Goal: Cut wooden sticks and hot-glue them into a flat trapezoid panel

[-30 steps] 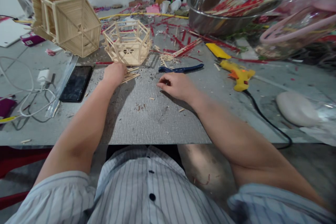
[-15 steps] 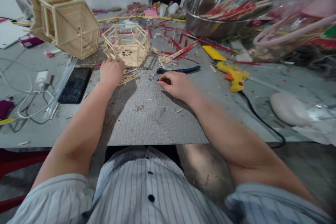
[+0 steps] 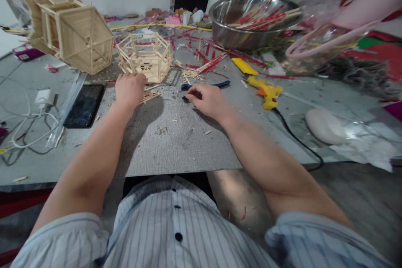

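My left hand [image 3: 129, 91] lies on the table at the near left side of a small hexagonal frame of wooden sticks [image 3: 157, 60]. Its fingers stretch forward, with the tips partly hidden; I cannot tell if they touch the frame. Loose wooden sticks [image 3: 150, 97] lie just right of this hand. My right hand [image 3: 207, 98] is closed in a pinch, low over the table, with a small dark bit at its fingertips that I cannot make out. Blue-handled pliers [image 3: 222, 84] lie just behind it. A larger stick-built model [image 3: 83, 42] rests tilted at the left.
A yellow glue gun [image 3: 266, 91] with a black cord lies at the right, beyond it a white rounded lump [image 3: 325, 125]. A steel basin [image 3: 241, 35] holds red and pale sticks. A black phone [image 3: 84, 106] and a white charger [image 3: 45, 97] lie left. Another person appears far back.
The view has swung slightly to the right, so things sit further left. Both hands stay nearly in place; the dark bit at my right fingertips shows a little more.
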Motion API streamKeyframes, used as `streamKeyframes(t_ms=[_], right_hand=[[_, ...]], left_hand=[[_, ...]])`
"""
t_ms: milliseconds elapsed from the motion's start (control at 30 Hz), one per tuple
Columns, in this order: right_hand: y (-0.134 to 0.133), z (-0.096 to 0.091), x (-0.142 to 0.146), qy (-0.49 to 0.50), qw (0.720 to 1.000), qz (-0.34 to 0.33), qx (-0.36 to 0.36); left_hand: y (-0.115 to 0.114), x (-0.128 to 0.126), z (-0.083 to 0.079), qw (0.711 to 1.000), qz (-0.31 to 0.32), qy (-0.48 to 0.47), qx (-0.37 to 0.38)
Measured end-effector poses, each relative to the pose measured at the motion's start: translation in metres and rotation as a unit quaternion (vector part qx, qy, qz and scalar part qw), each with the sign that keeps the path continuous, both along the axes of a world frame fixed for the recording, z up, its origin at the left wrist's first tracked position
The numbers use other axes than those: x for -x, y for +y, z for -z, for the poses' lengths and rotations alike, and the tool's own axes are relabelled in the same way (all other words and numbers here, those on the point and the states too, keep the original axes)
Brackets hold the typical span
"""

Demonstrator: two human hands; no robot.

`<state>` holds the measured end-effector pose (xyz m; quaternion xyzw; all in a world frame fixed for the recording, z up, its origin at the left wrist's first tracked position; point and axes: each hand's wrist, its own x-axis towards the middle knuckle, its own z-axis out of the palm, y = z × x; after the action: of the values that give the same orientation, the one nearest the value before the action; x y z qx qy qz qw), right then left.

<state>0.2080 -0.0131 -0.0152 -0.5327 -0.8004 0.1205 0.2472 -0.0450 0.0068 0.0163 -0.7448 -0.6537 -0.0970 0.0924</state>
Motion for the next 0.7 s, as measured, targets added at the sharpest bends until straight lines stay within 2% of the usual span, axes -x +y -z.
streamKeyframes(t_ms=[167,333,533,700], right_hand=[[0.018,-0.020,-0.020,0.011,0.997,0.063,-0.039],[0.071,-0.032,-0.042,-0.073,0.990,0.115,-0.034],[0.145,-0.013,-0.044,-0.170,0.975,0.143,0.022],[0.188,-0.001,-0.033,-0.204,0.965,0.154,0.057]], left_hand=[[-0.013,-0.015,-0.007,0.996,0.002,-0.073,-0.042],[-0.019,-0.024,-0.005,0.997,0.026,-0.069,-0.027],[-0.018,-0.030,0.009,0.996,0.070,-0.043,0.019],[-0.023,-0.038,0.015,0.990,0.133,-0.040,0.037]])
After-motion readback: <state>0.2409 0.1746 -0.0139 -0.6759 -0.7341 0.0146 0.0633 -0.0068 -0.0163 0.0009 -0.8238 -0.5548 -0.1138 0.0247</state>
